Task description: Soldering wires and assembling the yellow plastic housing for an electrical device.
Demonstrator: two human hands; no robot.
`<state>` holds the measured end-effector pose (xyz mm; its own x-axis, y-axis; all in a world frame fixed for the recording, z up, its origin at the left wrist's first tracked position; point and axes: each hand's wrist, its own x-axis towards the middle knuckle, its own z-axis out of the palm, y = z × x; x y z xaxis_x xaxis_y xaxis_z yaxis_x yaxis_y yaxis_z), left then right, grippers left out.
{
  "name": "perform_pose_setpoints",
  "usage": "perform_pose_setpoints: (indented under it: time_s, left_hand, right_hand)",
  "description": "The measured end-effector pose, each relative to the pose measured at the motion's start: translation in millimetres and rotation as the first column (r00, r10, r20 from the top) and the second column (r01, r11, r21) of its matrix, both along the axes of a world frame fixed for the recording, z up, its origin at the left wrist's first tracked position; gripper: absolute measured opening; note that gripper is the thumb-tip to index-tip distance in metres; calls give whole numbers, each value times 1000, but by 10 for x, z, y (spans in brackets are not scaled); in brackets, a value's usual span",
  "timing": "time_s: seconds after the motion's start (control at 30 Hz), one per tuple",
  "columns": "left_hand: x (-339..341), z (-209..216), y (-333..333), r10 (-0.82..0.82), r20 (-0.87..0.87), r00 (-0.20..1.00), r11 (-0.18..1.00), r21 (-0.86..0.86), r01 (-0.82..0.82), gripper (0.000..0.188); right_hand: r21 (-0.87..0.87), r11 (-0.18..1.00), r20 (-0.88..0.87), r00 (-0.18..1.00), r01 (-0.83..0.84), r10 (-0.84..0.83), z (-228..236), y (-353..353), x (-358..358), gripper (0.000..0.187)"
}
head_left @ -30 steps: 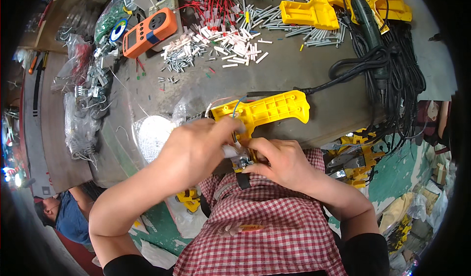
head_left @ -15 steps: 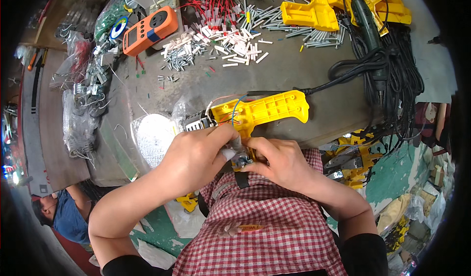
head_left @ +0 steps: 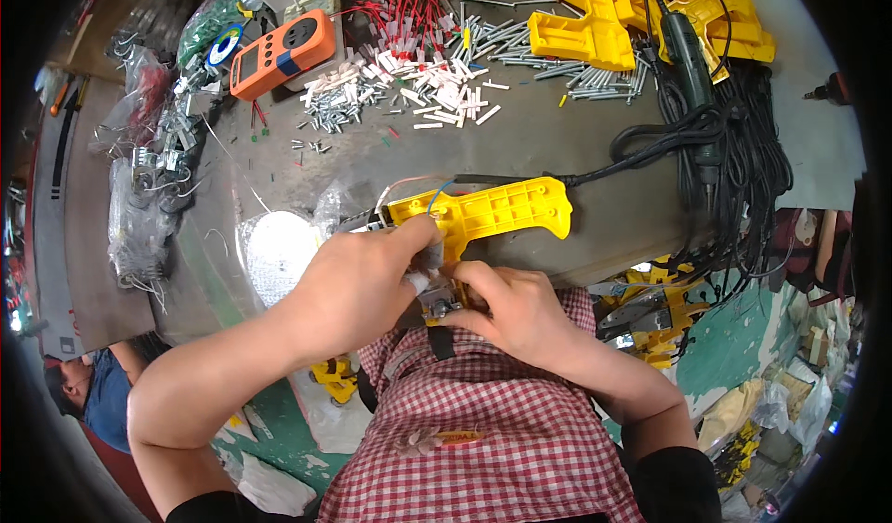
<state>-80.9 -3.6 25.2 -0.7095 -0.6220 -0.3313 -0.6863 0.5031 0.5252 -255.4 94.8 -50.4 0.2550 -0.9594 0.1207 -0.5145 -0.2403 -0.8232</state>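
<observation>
Yellow plastic tool-housing half (head_left: 506,209), just off centre toward one o'clock; the right hand (head_left: 513,307) clamps thumb and forefinger on its partly hidden lower end. Left hand (head_left: 353,283): finger closure obscured, cannot tell. Nine o'clock: clear bag (head_left: 125,240) of indistinct metallic parts (head_left: 144,176).

At the centre of the frame, the handle shell (head_left: 516,209) is bright yellow and the thin wire (head_left: 436,194) over it blue, above an apron (head_left: 483,481) in red-and-white gingham. Toward the top, the socket meter (head_left: 277,58) is orange with a blue patch, the heaped wires (head_left: 409,10) red, the long screws (head_left: 599,84) silver and the surface (head_left: 576,144) grey-brown. At right, the cables (head_left: 748,151) are black and the floor (head_left: 729,339) green with pale patches.
</observation>
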Motion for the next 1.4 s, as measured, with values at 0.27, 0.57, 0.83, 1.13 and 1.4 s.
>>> perform_pose_setpoints:
  time_s: [0.27,0.57,0.83,1.13,1.4]
  left_hand:
    - [-25,3,-43,-18,53,998,999,32,16,31]
    - [-32,49,1,-27,64,998,1000,-3,27,34]
    - [83,-116,271,-6,-112,994,965,-260,-23,36]
    - [31,-569,877,-66,-314,947,838,-533,-118,39]
    - [313,-452,811,-86,-346,934,893,-442,-82,41]
  right_hand:
    - [-17,1000,2,1000,17,-17,-48,29,9,44]
    - [-55,999,31,1000,4,-3,-67,42,12,44]
    - [-684,597,-401,469,419,-787,453,-493,-2054,30]
    - [-631,637,-430,484,443,-762,431,-536,-2722,28]
    - [427,826,244,833,368,-497,-28,-439,-922,12]
